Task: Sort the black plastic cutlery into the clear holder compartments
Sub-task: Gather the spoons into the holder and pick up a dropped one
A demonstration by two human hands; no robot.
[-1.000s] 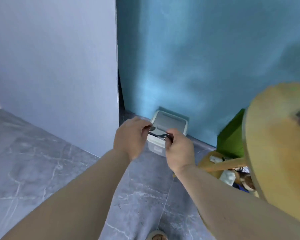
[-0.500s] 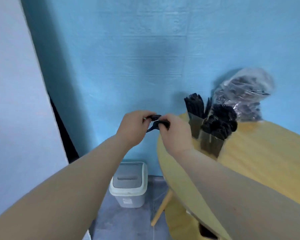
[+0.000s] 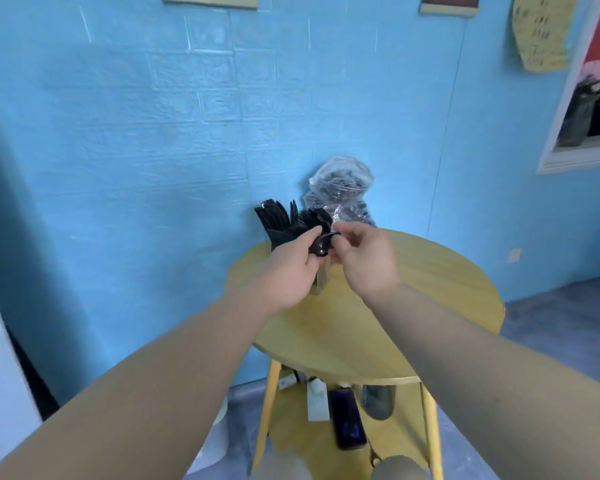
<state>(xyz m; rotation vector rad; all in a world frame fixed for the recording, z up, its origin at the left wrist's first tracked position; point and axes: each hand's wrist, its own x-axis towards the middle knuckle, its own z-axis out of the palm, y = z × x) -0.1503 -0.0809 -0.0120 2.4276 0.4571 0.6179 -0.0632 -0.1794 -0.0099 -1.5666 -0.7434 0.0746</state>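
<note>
Both hands meet just in front of the clear holder (image 3: 321, 282), over the far side of the round yellow surface (image 3: 430, 289). The left hand (image 3: 288, 275) has fingers curled round a black plastic spoon (image 3: 320, 247), bowl end showing glossy between thumb and forefinger. The right hand (image 3: 364, 261) pinches at the same piece w/ thumb and fingertips; whether it holds the spoon's handle or a bit of clear wrap can't be told, too blurred.

Risk, as a judgement: w/ two hands on one small slick piece, a tug or a slip could drop it on the surface or off the near edge to the floor. The holder is already crammed, so pushing one more in could tip it or knock pieces out, and the spoon could land in the wrong compartment since the hands hide most of the dividers.

The cutlery is thin, shiny, black. Handles and heads (image 3: 291, 220) fan up out of the holder's back compartments, behind the hands. A clear bag (image 3: 340, 188) w/ more dark pieces leans on the blue wall just behind the holder. Below the surface, a lower shelf carries a phone (image 3: 349, 424).
</note>
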